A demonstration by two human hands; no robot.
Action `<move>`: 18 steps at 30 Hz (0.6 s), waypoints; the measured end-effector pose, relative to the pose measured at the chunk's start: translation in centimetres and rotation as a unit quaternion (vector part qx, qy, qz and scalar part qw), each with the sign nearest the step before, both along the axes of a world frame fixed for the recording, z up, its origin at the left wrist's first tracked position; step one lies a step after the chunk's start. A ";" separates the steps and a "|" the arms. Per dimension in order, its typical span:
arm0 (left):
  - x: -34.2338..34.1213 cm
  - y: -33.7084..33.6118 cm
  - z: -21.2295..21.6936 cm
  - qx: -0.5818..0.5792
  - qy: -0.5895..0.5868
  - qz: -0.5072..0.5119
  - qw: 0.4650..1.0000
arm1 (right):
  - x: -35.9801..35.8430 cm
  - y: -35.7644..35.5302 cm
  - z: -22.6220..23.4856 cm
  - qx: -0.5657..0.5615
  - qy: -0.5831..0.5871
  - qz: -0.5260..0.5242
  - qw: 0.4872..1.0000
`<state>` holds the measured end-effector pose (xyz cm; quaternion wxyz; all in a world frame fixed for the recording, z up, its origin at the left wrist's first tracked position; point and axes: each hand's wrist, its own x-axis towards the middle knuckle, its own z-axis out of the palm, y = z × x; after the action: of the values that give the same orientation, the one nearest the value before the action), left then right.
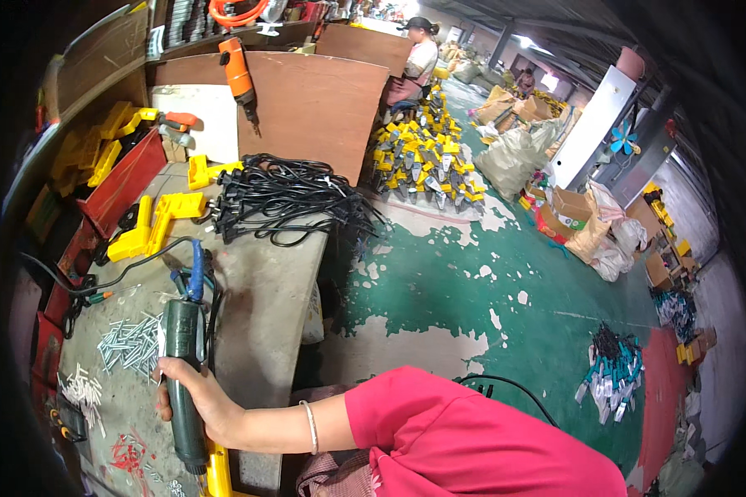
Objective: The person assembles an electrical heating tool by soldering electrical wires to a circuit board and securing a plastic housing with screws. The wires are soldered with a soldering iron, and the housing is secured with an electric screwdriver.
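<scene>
My right hand (pixel 203 402) is wrapped round a dark green electric screwdriver (pixel 184 331). The tool stands roughly upright, its blue-sleeved cord end (pixel 197 269) at the top and its lower end over a yellow plastic part (pixel 218 470) at the bottom edge of the view. Whether its tip touches that part cannot be made out. Beside the tool lies a heap of silver screws (pixel 131 341). Small white pieces (pixel 81 393) and thin red bits (pixel 128 454) are scattered nearer the lower left. My left hand is not in view.
Black power cords (pixel 286 199) pile up on the grey bench (pixel 261 306), next to yellow housings (pixel 157 224). Red bins (pixel 124 182) line the left side. An orange power tool (pixel 237 74) hangs ahead. Yellow-grey tools (pixel 427 157) heap on the floor; a co-worker (pixel 421 58) sits beyond.
</scene>
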<state>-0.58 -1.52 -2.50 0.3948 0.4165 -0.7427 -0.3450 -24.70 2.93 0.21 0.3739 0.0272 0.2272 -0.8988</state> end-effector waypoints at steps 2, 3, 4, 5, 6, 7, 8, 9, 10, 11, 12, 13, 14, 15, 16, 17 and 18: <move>0.5 -0.4 -0.6 -0.030 -0.018 -0.008 0.999 | 0.2 0.0 -0.1 -0.005 0.001 -0.002 1.000; 0.8 -0.6 -0.7 -0.059 -0.034 -0.022 0.997 | 0.1 0.3 -0.1 0.011 0.003 0.000 1.000; 0.7 -0.5 -0.6 -0.040 -0.031 -0.025 0.998 | -0.1 0.4 -0.2 0.020 -0.002 -0.001 1.000; 0.5 -0.3 -0.4 -0.040 -0.032 -0.016 0.999 | -0.2 0.4 -0.2 0.028 -0.007 -0.001 1.000; 0.3 -0.1 -0.2 -0.047 -0.035 -0.012 0.998 | -0.2 0.4 -0.2 0.027 -0.001 0.000 1.000; 0.3 0.0 -0.2 -0.054 -0.040 -0.014 0.998 | -0.2 0.4 -0.3 0.027 -0.003 0.004 1.000; 0.4 -0.1 -0.4 -0.066 -0.056 0.001 0.996 | -0.2 0.4 -0.4 0.031 0.001 0.000 1.000; 0.4 -0.2 -0.6 -0.066 -0.059 0.003 0.996 | -0.2 0.4 -0.4 0.036 0.006 -0.004 0.999; 0.5 -0.1 -0.6 -0.049 -0.044 0.017 0.998 | -0.2 0.5 -0.3 0.035 0.005 -0.001 0.999; 0.5 -0.1 -0.7 -0.032 -0.030 0.031 0.999 | -0.1 0.6 -0.2 0.034 0.003 0.005 0.999; 0.5 -0.3 -0.9 -0.033 -0.032 0.036 0.998 | -0.1 0.7 -0.1 0.041 -0.003 0.001 0.999; 0.4 -0.6 -1.1 -0.054 -0.039 0.029 0.997 | -0.2 0.7 0.0 0.047 -0.009 -0.001 0.999; 0.4 -0.9 -1.2 -0.076 -0.047 0.021 0.996 | -0.3 0.8 0.4 0.050 -0.015 -0.004 0.999; 0.3 -1.0 -0.9 -0.067 -0.087 0.012 0.994 | -0.5 0.8 0.2 0.037 -0.007 -0.001 0.999; 2.4 -3.2 -2.7 -0.104 -0.107 -0.030 0.988 | -0.1 0.6 0.6 0.033 -0.007 0.007 0.999; 4.9 -5.3 -4.0 -0.138 -0.129 -0.072 0.979 | 0.3 0.4 1.0 0.030 -0.008 0.018 0.999; 3.1 -3.0 -2.6 -0.138 -0.107 -0.039 0.984 | 0.2 0.0 0.1 0.027 -0.018 0.015 0.999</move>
<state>2.51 -4.55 -5.14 0.3532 0.3631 -0.8368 -0.2078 -24.47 2.94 0.35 0.3900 0.0499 0.2451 -0.8862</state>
